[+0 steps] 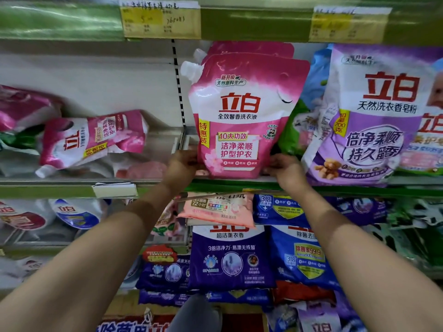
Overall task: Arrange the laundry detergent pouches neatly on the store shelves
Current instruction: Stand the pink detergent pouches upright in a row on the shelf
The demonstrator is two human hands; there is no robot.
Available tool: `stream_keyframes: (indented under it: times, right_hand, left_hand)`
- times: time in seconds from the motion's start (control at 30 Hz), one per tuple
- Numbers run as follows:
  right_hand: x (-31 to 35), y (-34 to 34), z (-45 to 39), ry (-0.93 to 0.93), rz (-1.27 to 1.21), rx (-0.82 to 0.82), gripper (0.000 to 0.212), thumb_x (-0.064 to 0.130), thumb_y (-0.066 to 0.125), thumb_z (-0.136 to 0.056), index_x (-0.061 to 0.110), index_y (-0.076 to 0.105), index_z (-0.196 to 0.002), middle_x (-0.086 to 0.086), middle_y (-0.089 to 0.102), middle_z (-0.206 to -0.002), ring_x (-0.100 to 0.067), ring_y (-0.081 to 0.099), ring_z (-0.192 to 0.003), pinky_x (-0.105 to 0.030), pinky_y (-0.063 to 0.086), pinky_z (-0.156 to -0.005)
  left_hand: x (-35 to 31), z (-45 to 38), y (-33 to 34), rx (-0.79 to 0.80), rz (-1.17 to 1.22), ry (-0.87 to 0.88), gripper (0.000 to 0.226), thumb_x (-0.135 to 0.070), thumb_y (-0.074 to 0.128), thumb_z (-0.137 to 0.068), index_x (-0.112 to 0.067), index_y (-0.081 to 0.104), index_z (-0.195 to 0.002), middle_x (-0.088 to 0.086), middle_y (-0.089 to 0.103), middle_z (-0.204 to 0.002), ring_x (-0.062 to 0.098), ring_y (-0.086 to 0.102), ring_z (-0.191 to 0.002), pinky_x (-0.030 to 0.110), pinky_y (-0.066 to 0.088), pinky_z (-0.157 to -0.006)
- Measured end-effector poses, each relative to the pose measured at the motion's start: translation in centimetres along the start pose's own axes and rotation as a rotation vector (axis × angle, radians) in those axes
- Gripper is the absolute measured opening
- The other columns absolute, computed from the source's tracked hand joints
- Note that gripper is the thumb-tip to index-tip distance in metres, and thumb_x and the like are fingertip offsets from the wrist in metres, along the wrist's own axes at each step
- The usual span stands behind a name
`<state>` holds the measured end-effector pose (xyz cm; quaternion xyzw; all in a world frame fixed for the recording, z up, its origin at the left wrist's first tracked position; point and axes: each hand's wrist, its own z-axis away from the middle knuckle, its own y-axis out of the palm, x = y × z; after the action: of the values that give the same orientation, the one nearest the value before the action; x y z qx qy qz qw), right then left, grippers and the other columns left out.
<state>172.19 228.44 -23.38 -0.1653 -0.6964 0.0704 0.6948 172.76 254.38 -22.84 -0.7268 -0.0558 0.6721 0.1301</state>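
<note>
Fingers of left hand point(183, 164) pinching lower left corner of pink pouch point(242, 116); fingers of right hand point(284, 167) curling at lower right corner, touching base, grasp probably closed though fingertips partly hidden behind the pack. Pouch standing upright on middle shelf point(239, 182), spout at upper left, label facing out, a second pink pouch point(251, 50) directly behind. Just beside on the right, purple powder bag point(369, 116) leaning slightly. Well apart on the left, fallen pink pouch point(93, 140) lying flat on its side.

Step in hand, by judgement: squaring the front pouch at shelf edge. Next move probably calling for letting go gently without tipping, then reaching left and standing up the fallen pouch.
</note>
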Motion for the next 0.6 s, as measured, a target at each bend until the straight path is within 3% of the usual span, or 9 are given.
stream_keyframes:
  times: [0.1, 0.2, 0.27, 0.33, 0.4, 0.47, 0.53, 0.6]
  right_hand:
    - [-0.8, -0.8, -0.2, -0.021, 0.060, -0.037, 0.016, -0.012, 0.068, -0.078, 0.003, 0.063, -0.078, -0.010, 0.061, -0.076, -0.019, 0.056, -0.073, -0.028, 0.049, -0.069]
    - [-1.0, -1.0, 0.0, 0.009, 0.048, -0.056, 0.026, -0.011, 0.069, -0.079, 0.013, 0.060, -0.070, -0.006, 0.061, -0.075, -0.022, 0.057, -0.079, -0.035, 0.051, -0.076]
    - [-1.0, -0.9, 0.1, 0.015, 0.064, -0.056, 0.017, -0.010, 0.067, -0.081, 0.006, 0.064, -0.078, -0.013, 0.065, -0.083, -0.023, 0.058, -0.084, -0.035, 0.052, -0.079]
    - [-0.1, -1.2, 0.4, 0.027, 0.076, -0.015, 0.017, -0.011, 0.063, -0.084, -0.002, 0.067, -0.097, -0.018, 0.068, -0.097, -0.023, 0.060, -0.090, -0.031, 0.054, -0.081]
    - [2.3, -1.9, 0.9, 0.044, -0.067, 0.026, 0.036, -0.016, 0.054, -0.087, 0.003, 0.063, -0.116, -0.005, 0.069, -0.106, -0.016, 0.062, -0.096, -0.026, 0.054, -0.080]
    - [5.4, -2.9, 1.0, -0.010, -0.407, 0.091, 0.046, -0.018, 0.047, -0.086, 0.014, 0.060, -0.116, 0.004, 0.067, -0.107, -0.012, 0.062, -0.102, -0.023, 0.052, -0.081]
    - [8.0, -3.5, 0.7, -0.091, -0.674, 0.169, 0.039, -0.013, 0.047, -0.088, 0.015, 0.061, -0.111, 0.002, 0.069, -0.106, -0.013, 0.063, -0.102, -0.022, 0.052, -0.087]
    - [9.6, -3.5, 0.5, -0.136, -0.710, 0.168, 0.025, -0.004, 0.048, -0.094, 0.012, 0.063, -0.106, 0.003, 0.074, -0.098, -0.009, 0.068, -0.094, -0.021, 0.054, -0.082]
  left_hand:
    - [-0.2, 0.2, 0.0, -0.029, -0.052, 0.006, 0.032, 0.024, 0.045, -0.085, 0.009, 0.064, -0.106, 0.009, 0.070, -0.093, 0.005, 0.072, -0.074, 0.020, 0.057, -0.065]
    - [-0.1, 0.4, -0.3, -0.053, -0.092, 0.002, 0.031, 0.022, 0.048, -0.085, 0.005, 0.067, -0.103, 0.020, 0.071, -0.103, 0.024, 0.072, -0.088, 0.041, 0.059, -0.080]
    - [-0.3, 0.7, -0.4, -0.052, -0.110, -0.026, 0.031, 0.021, 0.050, -0.085, 0.003, 0.068, -0.103, 0.018, 0.072, -0.100, 0.027, 0.071, -0.091, 0.049, 0.055, -0.088]
    - [-1.2, 1.1, -0.6, 0.001, -0.097, -0.071, 0.028, 0.018, 0.053, -0.086, 0.003, 0.066, -0.106, 0.007, 0.071, -0.094, 0.016, 0.069, -0.087, 0.048, 0.053, -0.093]
    - [-2.9, 1.4, -1.0, 0.113, -0.103, -0.114, 0.035, 0.011, 0.058, -0.085, -0.004, 0.062, -0.117, 0.000, 0.068, -0.101, 0.012, 0.066, -0.093, 0.045, 0.052, -0.096]
    - [-5.1, 1.2, -1.5, 0.192, 0.037, -0.115, 0.048, 0.007, 0.062, -0.082, -0.013, 0.057, -0.126, 0.001, 0.066, -0.115, 0.020, 0.064, -0.106, 0.045, 0.051, -0.097]
    - [-7.2, 0.5, -1.9, 0.221, 0.316, -0.083, 0.045, 0.002, 0.060, -0.085, -0.016, 0.055, -0.126, 0.003, 0.065, -0.121, 0.022, 0.065, -0.108, 0.040, 0.053, -0.095]
    - [-8.8, -0.1, -1.9, 0.197, 0.493, -0.065, 0.026, -0.008, 0.054, -0.093, -0.013, 0.060, -0.118, 0.006, 0.067, -0.116, 0.020, 0.067, -0.103, 0.035, 0.054, -0.093]
